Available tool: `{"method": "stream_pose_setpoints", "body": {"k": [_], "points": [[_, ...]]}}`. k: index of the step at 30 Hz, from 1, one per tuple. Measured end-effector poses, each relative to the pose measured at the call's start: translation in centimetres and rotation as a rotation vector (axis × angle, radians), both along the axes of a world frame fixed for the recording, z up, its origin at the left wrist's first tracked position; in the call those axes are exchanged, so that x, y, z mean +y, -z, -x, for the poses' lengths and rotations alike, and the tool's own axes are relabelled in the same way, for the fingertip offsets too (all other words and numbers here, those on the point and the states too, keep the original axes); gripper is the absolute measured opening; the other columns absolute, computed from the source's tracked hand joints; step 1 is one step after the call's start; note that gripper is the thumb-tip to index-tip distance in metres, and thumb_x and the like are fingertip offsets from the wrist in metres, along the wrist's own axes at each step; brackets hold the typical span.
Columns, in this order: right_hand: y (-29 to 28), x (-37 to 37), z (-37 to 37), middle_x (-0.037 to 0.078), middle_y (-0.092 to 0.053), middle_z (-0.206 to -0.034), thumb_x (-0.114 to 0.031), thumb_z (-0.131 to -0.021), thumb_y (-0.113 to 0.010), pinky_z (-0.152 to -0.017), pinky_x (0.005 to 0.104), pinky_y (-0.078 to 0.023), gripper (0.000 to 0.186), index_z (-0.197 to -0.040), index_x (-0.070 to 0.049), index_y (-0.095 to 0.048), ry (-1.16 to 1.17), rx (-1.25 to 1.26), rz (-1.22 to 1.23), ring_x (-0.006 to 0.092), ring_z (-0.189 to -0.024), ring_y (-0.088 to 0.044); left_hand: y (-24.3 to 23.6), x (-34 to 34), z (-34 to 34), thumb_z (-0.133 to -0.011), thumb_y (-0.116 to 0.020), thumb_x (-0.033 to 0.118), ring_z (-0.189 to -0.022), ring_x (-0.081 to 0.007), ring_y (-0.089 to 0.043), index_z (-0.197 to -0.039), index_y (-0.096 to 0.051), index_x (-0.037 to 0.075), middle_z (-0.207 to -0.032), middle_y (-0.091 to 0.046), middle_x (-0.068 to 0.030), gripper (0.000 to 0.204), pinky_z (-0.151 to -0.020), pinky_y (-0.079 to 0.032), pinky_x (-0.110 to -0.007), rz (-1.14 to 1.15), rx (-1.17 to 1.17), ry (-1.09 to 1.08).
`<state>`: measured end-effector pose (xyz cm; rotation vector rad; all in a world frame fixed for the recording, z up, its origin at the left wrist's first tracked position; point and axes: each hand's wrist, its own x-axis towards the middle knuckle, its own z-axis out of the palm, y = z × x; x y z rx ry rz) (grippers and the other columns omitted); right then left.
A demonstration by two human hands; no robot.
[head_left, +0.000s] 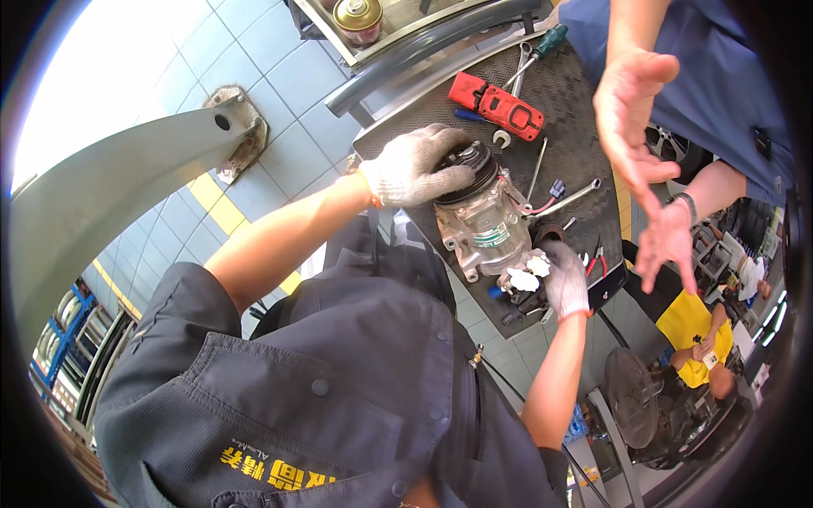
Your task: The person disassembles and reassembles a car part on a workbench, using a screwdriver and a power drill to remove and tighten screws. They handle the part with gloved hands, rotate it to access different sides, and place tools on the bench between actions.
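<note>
Here we are over the cart (584,161), upper middle of the frame, and both our gloved hands are on the compressor (484,222). It lies on the dark mat with its long axis slanting from the pulley (467,169) at upper left down to the ported end at lower right.

Our left hand (415,165) is spread wide and cupped over the pulley, fingers curled round its rim, palm on top: a loose clasp, not a fist. Our right hand (566,279) sits at the opposite, lower-right end, fingers bent in around the white fittings (525,275) there. We can't tell whether it pinches one of them or just rests against them; the glove hides the fingertips.

So the body runs straight between our two hands, one at each end, both touching. The left one has the surer hold, the right one is nearer the small parts.

Around it on the mat: a red tool (495,103) above the pulley, a screwdriver (535,52) with a green handle higher up, a wrench (566,201) just right of the compressor, red-handled pliers (595,262) beside our right hand. A can (357,17) stands on the tray at the top edge.

At the right of the frame a co-worker in blue holds two bare hands (628,110) open in the air, clear of the cart.
</note>
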<state>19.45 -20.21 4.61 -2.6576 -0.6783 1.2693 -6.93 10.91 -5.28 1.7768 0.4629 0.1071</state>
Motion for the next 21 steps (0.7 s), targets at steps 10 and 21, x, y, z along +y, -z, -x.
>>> {"method": "stream_pose_setpoints", "body": {"k": [10, 21], "points": [[9.5, 10.0, -4.8, 0.031, -0.085, -0.128, -0.061, -0.109, -0.07, -0.105, 0.0553, -0.065, 0.065, -0.128, -0.001, -0.088, -0.657, -0.196, 0.446, 0.0499, -0.123, -0.082, -2.4, -4.5, 1.5, -0.102, -0.077, 0.056, -0.141, -0.0559, -0.066, -0.162, -0.063, -0.005, -0.154, -0.067, -0.0363, 0.087, -0.124, -0.054, -0.06, -0.065, 0.089, -0.225], [1.2, 5.0, -6.6, 0.016, -0.077, -0.098, -0.026, -0.106, -0.065, -0.074, 0.0436, -0.057, 0.033, -0.122, 0.003, -0.072, 0.34, 0.199, -0.088, 0.0258, -0.079, -0.074, -5.2, -6.1, -0.3, -0.085, -0.091, 0.06, -0.144, -0.0527, -0.066, -0.163, -0.061, -0.004, -0.155, -0.067, -0.034, 0.105, -0.124, -0.054, -0.059, -0.074, 0.238, -0.351]]}}
